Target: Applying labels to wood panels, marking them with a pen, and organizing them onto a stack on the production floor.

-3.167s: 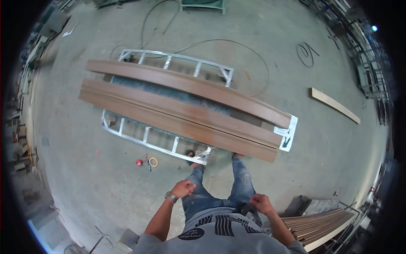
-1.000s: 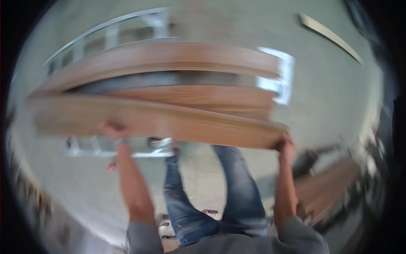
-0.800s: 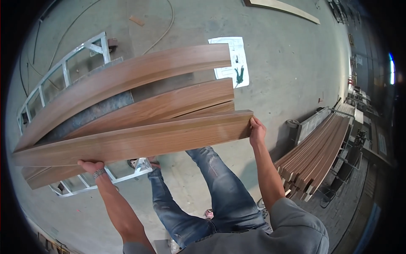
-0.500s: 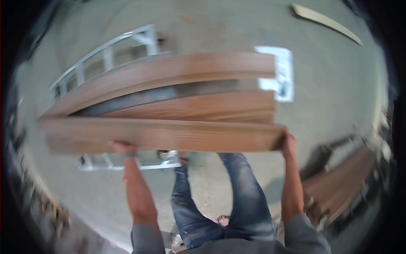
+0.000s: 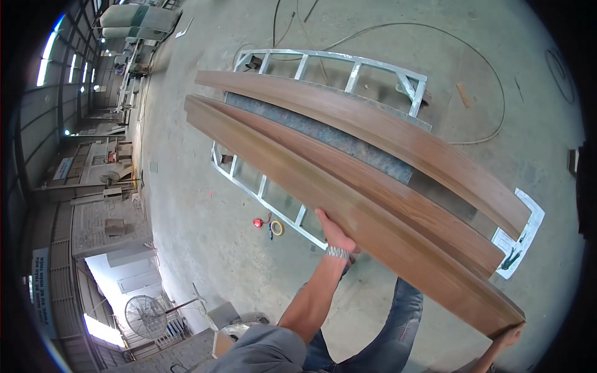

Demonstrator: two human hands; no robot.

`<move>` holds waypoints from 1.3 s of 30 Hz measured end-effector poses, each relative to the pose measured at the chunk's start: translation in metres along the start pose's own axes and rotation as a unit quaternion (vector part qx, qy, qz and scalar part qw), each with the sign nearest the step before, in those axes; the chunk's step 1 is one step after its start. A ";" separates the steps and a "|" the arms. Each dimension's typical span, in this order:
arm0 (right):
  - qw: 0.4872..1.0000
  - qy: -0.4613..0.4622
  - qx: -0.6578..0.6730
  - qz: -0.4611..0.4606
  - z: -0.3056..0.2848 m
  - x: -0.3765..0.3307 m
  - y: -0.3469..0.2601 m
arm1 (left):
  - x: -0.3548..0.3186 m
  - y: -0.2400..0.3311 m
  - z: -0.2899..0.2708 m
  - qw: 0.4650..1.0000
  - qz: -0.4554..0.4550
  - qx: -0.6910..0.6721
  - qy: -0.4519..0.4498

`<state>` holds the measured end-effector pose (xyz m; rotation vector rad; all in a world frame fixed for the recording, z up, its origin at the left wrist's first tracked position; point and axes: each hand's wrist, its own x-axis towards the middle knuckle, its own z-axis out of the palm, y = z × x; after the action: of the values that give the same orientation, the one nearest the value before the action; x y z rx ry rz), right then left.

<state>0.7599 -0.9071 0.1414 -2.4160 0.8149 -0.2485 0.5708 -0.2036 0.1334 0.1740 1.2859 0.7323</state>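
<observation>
A long brown wooden board (image 5: 311, 180) with a moulded edge slants across the view from far left to near right, and both my hands are on it. My left hand (image 5: 336, 235) is closed on its near edge around the middle, a metal watch on the wrist. At the near right end, my right hand (image 5: 510, 336) wraps the corner; part of it is hidden behind the board. Just beyond lie a second board (image 5: 373, 183) and, farther, a third board (image 5: 373, 118), with a blue-grey mottled slab (image 5: 323, 133) showing between them.
White ladder-like metal frames (image 5: 354, 78) stand under and beside the boards. On the floor are a red tape measure (image 5: 257, 222), a yellow tape roll (image 5: 277, 228) and a hose (image 5: 497, 68). A white sheet (image 5: 525, 230) lies past the boards' right ends. A fan (image 5: 145, 316) stands at left.
My view has swung left, so the boards now slant and the hall's left side shows. Both hands still hold the near board. The picture is sharper now.
</observation>
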 end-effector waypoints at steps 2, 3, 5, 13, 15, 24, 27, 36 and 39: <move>1.000 -0.023 -0.013 0.012 -0.011 0.015 0.019 | -0.014 -0.003 -0.012 1.000 -0.005 0.001 0.013; 1.000 -0.029 -0.003 -0.008 -0.016 0.026 0.030 | -0.015 -0.004 -0.027 1.000 -0.019 -0.006 0.024; 0.989 -0.116 0.007 0.088 -0.027 0.027 0.037 | -0.018 -0.003 -0.052 0.998 -0.030 -0.001 0.051; 0.948 -0.253 0.105 0.160 -0.047 0.026 0.064 | -0.009 -0.005 -0.066 0.995 -0.026 0.012 0.094; 0.932 -0.283 0.133 0.183 -0.041 0.023 0.066 | -0.001 0.002 -0.071 0.995 -0.008 0.021 0.092; 0.864 -0.357 0.240 0.261 -0.021 0.018 0.081 | -0.004 0.005 -0.032 0.989 -0.051 0.034 0.136; 0.856 -0.362 0.242 0.278 0.002 -0.002 0.080 | 0.004 0.012 -0.039 0.984 -0.087 0.025 0.153; 0.900 -0.333 0.178 0.217 0.069 0.034 0.105 | 0.035 -0.015 -0.106 0.847 -0.089 0.523 0.029; 0.920 -0.291 0.023 0.263 0.109 -0.024 0.076 | 0.017 -0.002 -0.104 0.832 -0.076 0.549 0.044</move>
<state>0.7401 -0.8922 0.0087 -1.9546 1.0958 0.6224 0.4778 -0.2234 0.0868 0.9638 1.6629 -0.2257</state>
